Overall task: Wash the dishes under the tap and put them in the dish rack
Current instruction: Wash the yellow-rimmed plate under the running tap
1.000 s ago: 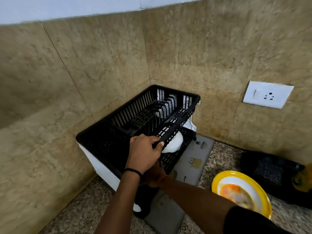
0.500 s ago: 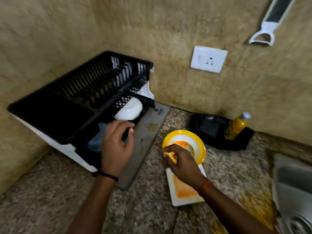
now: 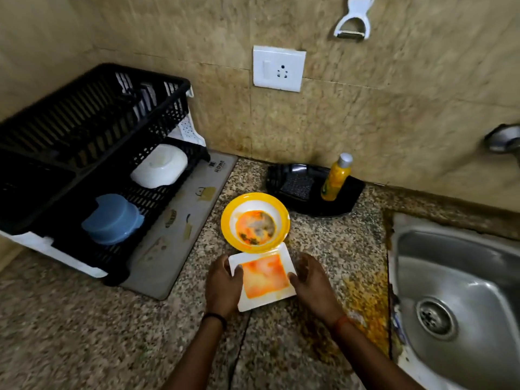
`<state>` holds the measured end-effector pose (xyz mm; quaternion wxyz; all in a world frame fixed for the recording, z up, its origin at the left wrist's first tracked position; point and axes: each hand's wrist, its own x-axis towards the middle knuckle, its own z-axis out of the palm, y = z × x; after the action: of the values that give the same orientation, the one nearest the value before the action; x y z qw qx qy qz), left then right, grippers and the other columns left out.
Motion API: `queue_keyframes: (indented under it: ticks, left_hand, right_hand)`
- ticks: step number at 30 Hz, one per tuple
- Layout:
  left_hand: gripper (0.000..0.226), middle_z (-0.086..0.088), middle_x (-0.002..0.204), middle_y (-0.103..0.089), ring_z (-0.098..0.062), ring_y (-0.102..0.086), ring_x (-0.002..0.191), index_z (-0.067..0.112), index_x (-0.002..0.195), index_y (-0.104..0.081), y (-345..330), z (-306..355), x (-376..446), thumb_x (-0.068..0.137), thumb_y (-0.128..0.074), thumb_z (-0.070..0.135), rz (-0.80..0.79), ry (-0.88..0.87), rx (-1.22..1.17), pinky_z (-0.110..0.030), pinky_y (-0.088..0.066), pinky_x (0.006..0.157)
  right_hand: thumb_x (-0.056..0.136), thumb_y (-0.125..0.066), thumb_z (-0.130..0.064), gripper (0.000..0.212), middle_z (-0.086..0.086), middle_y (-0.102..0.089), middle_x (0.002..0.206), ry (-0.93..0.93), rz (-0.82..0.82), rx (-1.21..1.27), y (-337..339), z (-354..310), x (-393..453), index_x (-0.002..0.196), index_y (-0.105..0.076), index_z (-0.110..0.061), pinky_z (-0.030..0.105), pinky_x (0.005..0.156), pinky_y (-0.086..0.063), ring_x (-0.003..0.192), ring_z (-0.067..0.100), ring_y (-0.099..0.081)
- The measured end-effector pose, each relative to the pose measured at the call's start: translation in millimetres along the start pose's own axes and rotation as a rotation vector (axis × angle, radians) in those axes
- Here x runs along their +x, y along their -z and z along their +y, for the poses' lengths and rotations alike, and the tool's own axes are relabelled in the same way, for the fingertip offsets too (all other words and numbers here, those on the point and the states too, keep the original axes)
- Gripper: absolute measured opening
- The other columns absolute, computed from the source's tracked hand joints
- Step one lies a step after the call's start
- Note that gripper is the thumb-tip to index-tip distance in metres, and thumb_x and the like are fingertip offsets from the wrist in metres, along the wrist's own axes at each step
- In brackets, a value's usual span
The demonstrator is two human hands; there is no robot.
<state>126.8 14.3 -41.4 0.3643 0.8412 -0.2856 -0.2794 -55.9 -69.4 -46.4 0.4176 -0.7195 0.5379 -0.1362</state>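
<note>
Head cam: both hands grip the stained square white plate [image 3: 264, 280] at centre frame on the counter [image 3: 84, 319], left hand [image 3: 223, 282] and right hand [image 3: 312, 280] curled over opposite edges. Yellow-rimmed bowl [image 3: 254, 222] overlaps its far edge, kinda in the way. Dish rack [image 3: 92, 153] sits upper left with a white bowl [image 3: 159, 170] and blue container [image 3: 112, 219]; sink [image 3: 461, 291] lower right, soap bottle [image 3: 336, 177] behind.

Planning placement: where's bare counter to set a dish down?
Free: granite counter in front of the dish rack, and between square plate and sink. Crowded: yellow bowl overlaps the plate; black tray behind.
</note>
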Motion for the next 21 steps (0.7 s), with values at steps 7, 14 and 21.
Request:
queue_keyframes:
  ticks: [7,14,21]
  left_hand:
    - [0.027,-0.016,0.078,-0.061,-0.033,-0.056,0.077,0.009,0.071,-0.061,-2,23,40,0.092,-0.060,0.026,0.113,0.104,-0.063,-0.039,-0.045,0.071]
    - [0.026,-0.023,0.074,-0.058,-0.035,-0.057,0.075,0.003,0.065,-0.055,-3,25,60,0.086,-0.064,0.014,0.149,0.173,-0.091,-0.038,-0.044,0.071]
    - [0.019,-0.015,0.067,-0.047,-0.023,-0.041,0.065,0.002,0.070,-0.050,8,45,58,0.086,-0.059,0.006,0.174,0.068,-0.304,-0.034,-0.032,0.063]
  right_hand:
    - [0.092,-0.063,-0.017,0.030,0.008,-0.066,0.122,-0.149,-0.020,0.387,-12,-29,48,0.120,-0.064,-0.008,0.032,0.094,-0.047,0.114,0.021,-0.060]
    - [0.086,-0.068,-0.007,0.027,0.015,-0.063,0.089,-0.274,0.058,0.529,-7,-39,69,0.063,-0.056,-0.013,0.036,0.081,-0.047,0.087,0.022,-0.057]
    - [0.085,-0.071,-0.006,0.026,0.009,-0.059,0.074,-0.279,0.076,0.665,-6,-41,65,0.064,-0.055,-0.007,0.027,0.071,-0.046,0.073,0.016,-0.054]
